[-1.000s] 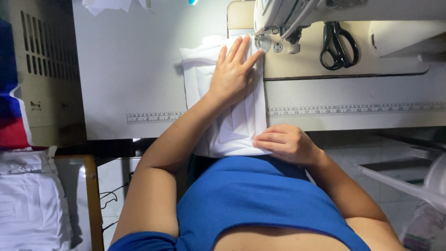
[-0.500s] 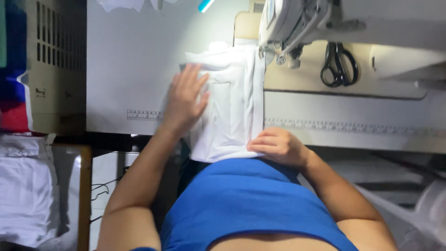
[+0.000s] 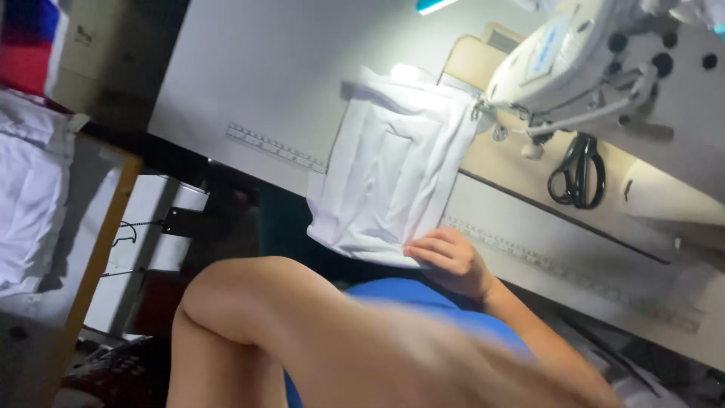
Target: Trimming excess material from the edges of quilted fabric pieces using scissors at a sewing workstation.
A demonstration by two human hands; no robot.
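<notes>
Right hand (image 3: pixel 453 261) fingers (image 3: pixel 430 253) are curling together and pinching the near edge of the white folded fabric (image 3: pixel 393 174) – thumb side is hidden under the cloth, so the exact grip is hard to tell. The fabric is lying on the white bench (image 3: pixel 249 83), its near end hanging over the bench's front edge, its far end sitting just beside the needle area of the white sewing machine (image 3: pixel 604 60). The left arm (image 3: pixel 302 332) is filling the lower frame, blurred, elbow bent – the left hand is out of view, so its fingers can't be told. A printed ruler strip (image 3: pixel 276 147) is running along the bench's front edge. Black scissors (image 3: pixel 578 170) are lying on the beige panel below the machine head, well apart from the hand. A stack of white cloth (image 3: pixel 30 196) is sitting at far left beside a wooden frame (image 3: pixel 98 249).
</notes>
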